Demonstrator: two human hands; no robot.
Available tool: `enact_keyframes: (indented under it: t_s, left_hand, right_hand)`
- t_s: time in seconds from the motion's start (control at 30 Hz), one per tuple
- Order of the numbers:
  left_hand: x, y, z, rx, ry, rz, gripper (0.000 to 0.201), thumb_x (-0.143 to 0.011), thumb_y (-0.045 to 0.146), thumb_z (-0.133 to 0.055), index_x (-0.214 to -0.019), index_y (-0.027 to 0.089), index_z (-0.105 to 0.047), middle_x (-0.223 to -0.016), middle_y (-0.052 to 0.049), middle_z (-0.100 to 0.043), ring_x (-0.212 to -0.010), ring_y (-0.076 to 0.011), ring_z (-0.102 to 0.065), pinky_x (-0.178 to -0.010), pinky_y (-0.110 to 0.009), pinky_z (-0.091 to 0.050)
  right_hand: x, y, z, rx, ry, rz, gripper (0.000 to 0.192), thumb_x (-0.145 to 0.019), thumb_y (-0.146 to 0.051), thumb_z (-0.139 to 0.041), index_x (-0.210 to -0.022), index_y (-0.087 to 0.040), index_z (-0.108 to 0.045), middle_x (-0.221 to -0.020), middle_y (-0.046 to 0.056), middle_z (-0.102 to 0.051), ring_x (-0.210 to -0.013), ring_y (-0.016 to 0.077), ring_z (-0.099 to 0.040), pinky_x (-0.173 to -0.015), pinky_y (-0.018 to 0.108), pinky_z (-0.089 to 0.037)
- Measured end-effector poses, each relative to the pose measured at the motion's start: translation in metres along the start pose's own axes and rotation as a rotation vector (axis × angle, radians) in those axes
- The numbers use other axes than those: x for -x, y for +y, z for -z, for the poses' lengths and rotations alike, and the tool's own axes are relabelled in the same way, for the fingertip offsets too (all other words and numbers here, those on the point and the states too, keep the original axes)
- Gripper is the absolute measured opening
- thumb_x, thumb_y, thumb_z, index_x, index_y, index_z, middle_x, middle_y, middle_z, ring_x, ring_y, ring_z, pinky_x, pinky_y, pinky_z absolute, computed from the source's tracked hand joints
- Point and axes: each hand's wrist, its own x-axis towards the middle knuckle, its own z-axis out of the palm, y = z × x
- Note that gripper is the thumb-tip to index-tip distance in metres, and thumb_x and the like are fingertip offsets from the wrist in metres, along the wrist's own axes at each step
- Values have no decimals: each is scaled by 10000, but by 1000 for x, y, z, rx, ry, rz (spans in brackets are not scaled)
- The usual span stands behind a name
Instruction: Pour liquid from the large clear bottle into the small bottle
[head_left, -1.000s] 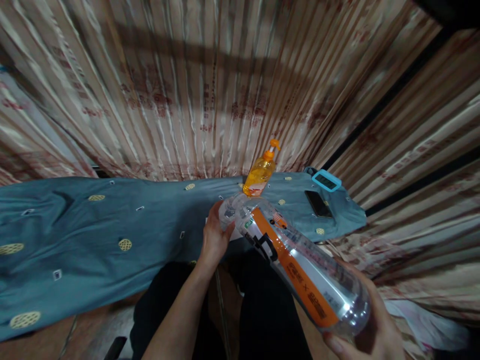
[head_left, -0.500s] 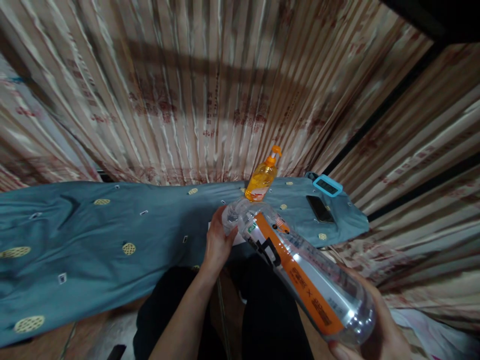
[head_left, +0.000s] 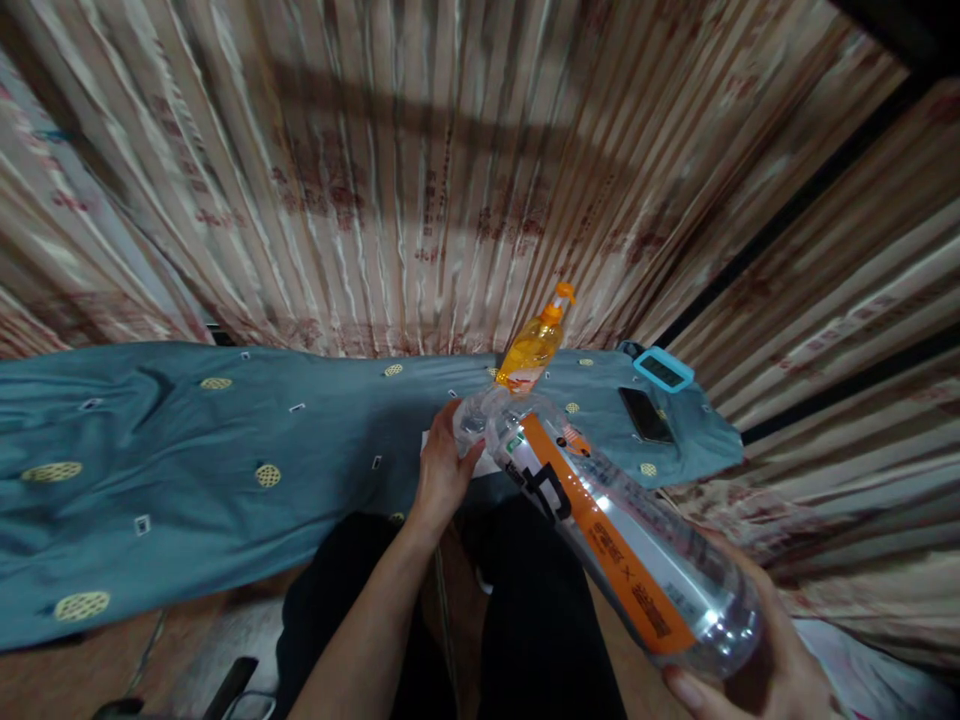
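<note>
A large clear plastic bottle [head_left: 600,525] with an orange and silver label lies slanted across my view, its base toward me at the lower right. My left hand [head_left: 446,465] is closed round its narrow clear far end, where I cannot make out a cap. My right hand [head_left: 780,640] grips the base from below and the right side, with the thumb underneath. No liquid shows inside. Just beyond the far end stands an orange pump bottle [head_left: 531,350] of yellow liquid. Partly hidden behind my left hand and the bottle is a white sheet [head_left: 485,464].
A teal cloth with yellow pineapple prints [head_left: 322,430] covers the long surface before me. On its right lie a dark phone [head_left: 645,414] and a blue-framed digital clock [head_left: 663,369]. Patterned curtains [head_left: 390,180] hang behind, and a dark pole [head_left: 780,215] slants at the right.
The view has shifted a little, so most things sit slightly farther right and higher. Both hands keep their hold on the plastic bottle, at nearly the same tilt.
</note>
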Motion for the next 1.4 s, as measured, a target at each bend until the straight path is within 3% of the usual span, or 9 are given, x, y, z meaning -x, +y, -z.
enact_keyframes:
  t_s: [0.2,0.33,0.47,0.57,0.63,0.83,1.03,1.23,1.4]
  left_hand:
    - [0,2,1,-13,-2,2,590,-873,322,-704,-1408,163,-511,-1397,-179,-657,-1311,-333,-649,-1114,-499,-529]
    - [-1,4,2,-16,-7,19,577,-873,324,-708,-1395,165,-521,-1379,-169,-672,-1296,-323,-661,-1112,-489,-535]
    - [-2,6,2,-17,-11,24,573,-872,318,-704,-1391,154,-526,-1367,-174,-679,-1287,-324,-666,-1109,-495,-537]
    - [-2,8,3,-18,-10,37,574,-865,308,-708,-1390,159,-533,-1376,-170,-674,-1298,-324,-660,-1114,-490,-535]
    - [-2,8,3,-16,-13,44,572,-863,308,-711,-1391,175,-535,-1379,-160,-673,-1297,-322,-660,-1115,-491,-535]
    - [-2,6,2,-10,-14,29,578,-865,315,-707,-1392,172,-518,-1383,-174,-671,-1307,-329,-654,-1118,-501,-527]
    - [-2,5,3,-24,-29,17,593,-851,280,-701,-1399,163,-507,-1395,-188,-661,-1321,-333,-646,-1122,-507,-522]
    - [-2,6,3,-25,-32,25,592,-866,297,-689,-1404,140,-499,-1389,-201,-662,-1316,-339,-649,-1123,-519,-522]
    - [-2,5,2,-9,-16,24,595,-851,300,-700,-1396,158,-507,-1377,-181,-670,-1303,-329,-657,-1118,-498,-529]
  right_hand:
    - [1,-18,-10,-126,63,-77,808,-726,-757,-798,-1339,-292,-550,-1354,35,-608,-1159,265,-624,-1009,259,-432]
    - [0,-21,-9,-154,51,-70,790,-737,-748,-801,-1352,-310,-566,-1284,6,-665,-1161,233,-647,-1026,215,-426]
    - [0,-21,-7,-147,33,-96,809,-734,-754,-798,-1366,-309,-560,-1300,17,-675,-1201,263,-650,-1059,264,-419]
    - [0,-19,-6,-139,35,-117,831,-717,-765,-800,-1360,-301,-551,-1412,50,-600,-1288,317,-579,-1088,328,-397]
    - [-1,-19,-6,-140,37,-109,829,-708,-764,-805,-1344,-297,-555,-1447,58,-565,-1322,331,-547,-1107,339,-387]
    - [-3,-25,-6,-100,35,-65,786,-754,-761,-771,-1350,-295,-561,-1342,22,-644,-1220,245,-636,-1053,235,-430]
    - [-6,-27,-6,-57,44,11,765,-791,-744,-746,-1355,-265,-554,-1357,47,-603,-1238,259,-596,-1071,248,-402]
    - [-6,-22,-4,-106,55,-20,744,-775,-618,-793,-1385,-266,-553,-1422,67,-569,-1300,293,-568,-1138,310,-365]
    - [-8,-20,-1,-12,40,20,691,-785,-539,-761,-1374,-238,-559,-1418,93,-574,-1334,333,-545,-1089,352,-414]
